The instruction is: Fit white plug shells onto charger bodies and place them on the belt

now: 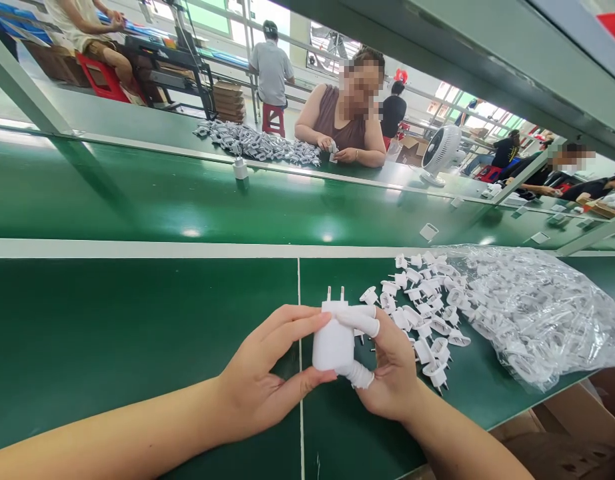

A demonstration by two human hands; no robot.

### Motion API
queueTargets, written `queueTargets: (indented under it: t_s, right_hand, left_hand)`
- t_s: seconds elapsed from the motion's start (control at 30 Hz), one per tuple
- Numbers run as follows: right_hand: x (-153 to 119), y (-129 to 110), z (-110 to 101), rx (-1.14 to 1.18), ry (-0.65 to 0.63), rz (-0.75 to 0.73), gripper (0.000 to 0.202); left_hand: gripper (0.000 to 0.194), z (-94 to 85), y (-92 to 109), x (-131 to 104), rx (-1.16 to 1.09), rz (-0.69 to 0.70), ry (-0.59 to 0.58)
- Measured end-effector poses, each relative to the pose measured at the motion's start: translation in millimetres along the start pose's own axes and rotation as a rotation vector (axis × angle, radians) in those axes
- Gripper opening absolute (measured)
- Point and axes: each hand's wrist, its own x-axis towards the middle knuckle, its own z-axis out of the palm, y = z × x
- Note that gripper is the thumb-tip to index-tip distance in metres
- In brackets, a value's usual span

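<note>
At the lower centre of the frame, we are holding a white plug adapter (333,340) between both hands, above a dark green, glossy tabletop (112,320). Its body is looking smooth and plastic, a block with rounded corners, and two slim metal prongs (335,293) are pointing away from us, toward the top of the frame; its long axis is running nearly straight up and down the frame. Our left hand (267,367) is grasping the adapter's left side, fingertips at the upper edge and thumb at the lower corner. Our right hand (392,360) is gripping its right side, with wrinkled white finger covers (360,375) on the thumb and two fingers. Right of centre, we are seeing a loose pile of small white plug pieces (422,300) with rounded faces, lying beside a crinkled, shiny clear plastic bag (547,307) packed with more white pieces. Across a green conveyor belt (137,193), at the upper centre, a person in a brown sleeveless top (342,127) is handling a small white piece, next to a heap of grey-white parts (262,143).
</note>
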Motion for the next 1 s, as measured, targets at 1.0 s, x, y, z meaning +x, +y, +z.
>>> queueTargets:
  t_s: [1.0]
  right_hand:
    - [5.3, 29.3, -26.1, -0.791, -0.552, 0.429, 0.025]
  left_hand:
    - [0.050, -47.2, -90.9, 97.9, 0.101, -0.793, 0.288]
